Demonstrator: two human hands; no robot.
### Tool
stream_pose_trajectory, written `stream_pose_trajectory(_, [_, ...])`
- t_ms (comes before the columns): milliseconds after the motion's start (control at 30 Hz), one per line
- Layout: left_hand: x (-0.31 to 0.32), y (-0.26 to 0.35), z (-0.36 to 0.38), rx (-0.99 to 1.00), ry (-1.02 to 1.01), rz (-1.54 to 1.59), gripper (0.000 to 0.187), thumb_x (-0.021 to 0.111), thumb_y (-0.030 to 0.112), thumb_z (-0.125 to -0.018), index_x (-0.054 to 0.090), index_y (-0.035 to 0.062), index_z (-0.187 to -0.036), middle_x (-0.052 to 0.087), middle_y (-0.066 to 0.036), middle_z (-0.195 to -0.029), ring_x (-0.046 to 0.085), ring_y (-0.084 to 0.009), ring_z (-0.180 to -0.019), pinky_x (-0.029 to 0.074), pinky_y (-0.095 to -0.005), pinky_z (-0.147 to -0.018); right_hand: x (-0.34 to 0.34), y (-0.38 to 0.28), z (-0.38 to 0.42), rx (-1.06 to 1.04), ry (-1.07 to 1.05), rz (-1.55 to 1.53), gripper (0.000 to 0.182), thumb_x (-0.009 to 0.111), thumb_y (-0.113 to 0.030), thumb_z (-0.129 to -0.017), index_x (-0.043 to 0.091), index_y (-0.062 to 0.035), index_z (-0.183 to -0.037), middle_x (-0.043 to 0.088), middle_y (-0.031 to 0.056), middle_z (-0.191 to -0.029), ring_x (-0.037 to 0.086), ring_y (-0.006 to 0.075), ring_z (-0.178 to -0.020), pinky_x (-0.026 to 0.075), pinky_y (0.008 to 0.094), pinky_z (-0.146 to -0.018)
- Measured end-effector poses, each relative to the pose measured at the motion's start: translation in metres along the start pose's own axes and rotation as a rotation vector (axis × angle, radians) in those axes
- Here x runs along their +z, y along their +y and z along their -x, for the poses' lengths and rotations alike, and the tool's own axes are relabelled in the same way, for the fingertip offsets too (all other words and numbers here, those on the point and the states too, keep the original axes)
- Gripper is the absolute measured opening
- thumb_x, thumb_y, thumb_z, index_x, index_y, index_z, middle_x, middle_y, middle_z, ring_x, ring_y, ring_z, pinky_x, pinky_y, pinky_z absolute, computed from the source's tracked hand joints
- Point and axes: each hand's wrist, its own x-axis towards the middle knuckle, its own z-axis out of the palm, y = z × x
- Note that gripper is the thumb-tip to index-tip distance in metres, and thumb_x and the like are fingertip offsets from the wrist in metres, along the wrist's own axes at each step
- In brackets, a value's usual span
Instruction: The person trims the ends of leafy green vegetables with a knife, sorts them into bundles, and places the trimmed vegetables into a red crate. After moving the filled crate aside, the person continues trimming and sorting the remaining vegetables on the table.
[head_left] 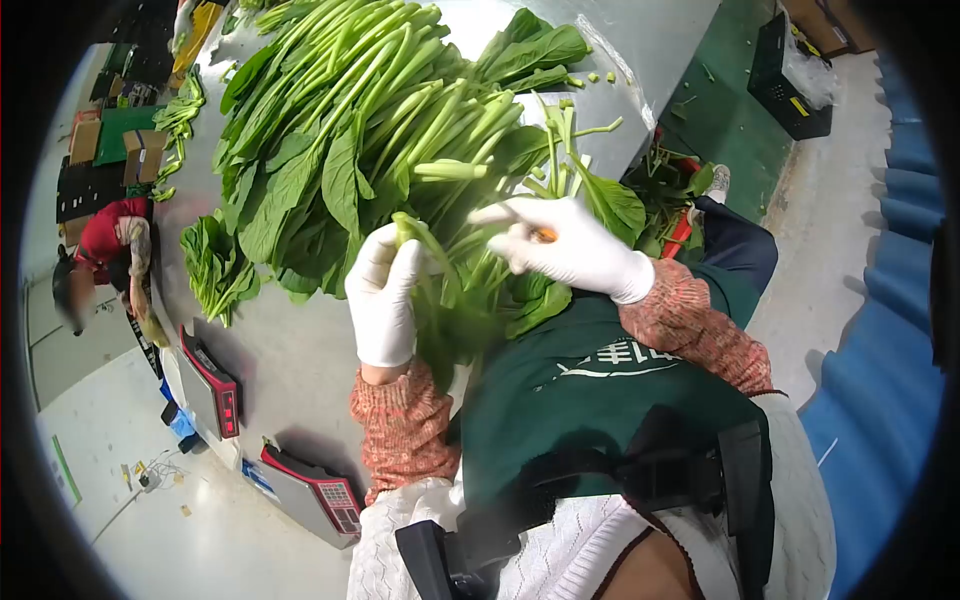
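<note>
My left hand point(385, 290), in a white glove, pinches the pale cut end of a leafy green stalk point(428, 240). Its leaves hang down in front of my apron, partly blurred. Just right of that stalk is my white-gloved right hand point(565, 245), its index finger stretched out to the left and its other fingers curled. A small orange thing point(545, 235) shows in the curl of that hand; most of it is hidden. Beyond both hands lies a large heap of leafy greens point(330, 150), their stalk ends pointing mostly to the upper right.
The greens rest on a metal table point(310, 350). A small bunch point(215, 265) lies at its left. Two red scales point(210, 380) stand along the near left edge. Leaves fill a red container point(680, 235) below right. A black crate point(790, 80) sits on the floor. Another person point(115, 240) bends at far left.
</note>
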Motion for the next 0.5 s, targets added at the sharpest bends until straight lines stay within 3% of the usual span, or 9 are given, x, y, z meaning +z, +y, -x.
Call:
stream_pose_trajectory(100, [0.024,0.006,0.006,0.013,-0.088,0.086,0.022,0.064,0.004,-0.094,0.062,-0.0024,-0.115,0.067,-0.005,-0.101,0.062,-0.0109,-0.083,0.051,-0.0258,-0.077,0.013,-0.017,-0.003,0.020,-0.119,0.194,0.026,0.066,-0.017,-0.094,0.068,-0.0037,-0.117,0.061,-0.0004,-0.068,0.054,0.0040,-0.063,0.046,0.0249,-0.060])
stream_pose_trajectory(133, [0.019,0.007,0.006,0.012,-0.100,0.017,0.021,0.064,0.004,-0.094,0.062,-0.0024,-0.114,0.067,-0.004,-0.100,0.061,-0.0107,-0.082,0.050,-0.0249,-0.076,0.017,-0.002,-0.006,-0.053,-0.035,0.130,0.017,0.068,-0.017,-0.093,0.070,-0.0026,-0.103,0.060,0.0014,-0.066,0.053,0.0053,-0.061,0.045,0.0259,-0.060])
stream_pose_trajectory(200, [0.006,0.009,0.006,0.057,-0.025,-0.238,0.019,0.065,0.002,-0.093,0.064,-0.0019,-0.111,0.066,-0.002,-0.096,0.058,-0.0099,-0.079,0.047,-0.0227,-0.074,0.006,-0.006,-0.007,-0.112,0.032,0.308,0.014,0.067,-0.014,-0.092,0.070,-0.0021,-0.098,0.060,0.0018,-0.067,0.053,0.0062,-0.061,0.046,0.0262,-0.060])
stream_pose_trajectory(233, [-0.002,0.008,0.002,0.302,0.049,-0.604,0.017,0.066,0.002,-0.093,0.064,-0.0015,-0.109,0.065,-0.001,-0.095,0.056,-0.0088,-0.080,0.047,-0.0222,-0.075,-0.002,-0.006,-0.006,-0.143,0.062,0.394,0.012,0.067,-0.013,-0.092,0.069,-0.0018,-0.095,0.060,0.0019,-0.067,0.054,0.0067,-0.061,0.046,0.0263,-0.060])
stream_pose_trajectory(300, [-0.023,0.013,-0.003,0.498,0.272,-0.721,0.018,0.066,0.002,-0.093,0.064,-0.0013,-0.110,0.064,-0.002,-0.096,0.057,-0.0088,-0.081,0.048,-0.0231,-0.076,-0.018,0.007,-0.005,-0.148,0.144,0.459,0.009,0.063,-0.008,-0.087,0.068,-0.0028,-0.093,0.067,0.0068,-0.075,0.063,0.0125,-0.066,0.050,0.0280,-0.064])
stream_pose_trajectory(367, [-0.055,0.014,0.002,0.338,0.375,-0.523,0.019,0.066,0.002,-0.094,0.063,-0.0021,-0.111,0.064,-0.002,-0.098,0.057,-0.0088,-0.082,0.048,-0.0230,-0.076,-0.032,0.016,-0.002,-0.037,0.104,0.756,0.013,0.065,-0.012,-0.083,0.069,-0.0059,-0.094,0.071,0.0091,-0.080,0.069,0.0228,-0.072,0.053,0.0336,-0.067])
stream_pose_trajectory(433, [-0.061,0.021,0.010,0.270,0.364,-0.435,0.021,0.065,0.003,-0.095,0.060,-0.0030,-0.115,0.063,-0.001,-0.101,0.056,-0.0077,-0.085,0.047,-0.0218,-0.078,-0.021,0.027,-0.004,-0.108,-0.021,0.953,0.022,0.066,-0.015,-0.079,0.070,-0.0100,-0.101,0.071,0.0096,-0.087,0.069,0.0293,-0.081,0.055,0.0396,-0.070])
stream_pose_trajectory(467, [-0.061,0.018,0.012,0.273,0.339,-0.473,0.021,0.065,0.003,-0.094,0.061,-0.0027,-0.114,0.063,-0.001,-0.101,0.056,-0.0077,-0.086,0.047,-0.0216,-0.080,-0.007,0.029,-0.004,-0.228,-0.084,0.967,0.031,0.068,-0.017,-0.078,0.068,-0.0124,-0.109,0.069,0.0083,-0.101,0.068,0.0291,-0.084,0.055,0.0413,-0.070])
stream_pose_trajectory(500, [-0.061,0.014,0.013,0.279,0.315,-0.510,0.021,0.066,0.003,-0.094,0.061,-0.0024,-0.114,0.063,-0.001,-0.101,0.056,-0.0077,-0.087,0.047,-0.0214,-0.081,0.012,0.018,-0.010,-0.093,-0.244,1.070,0.046,0.071,-0.018,-0.076,0.062,-0.0149,-0.122,0.062,0.0110,-0.120,0.068,0.0301,-0.087,0.055,0.0419,-0.070])
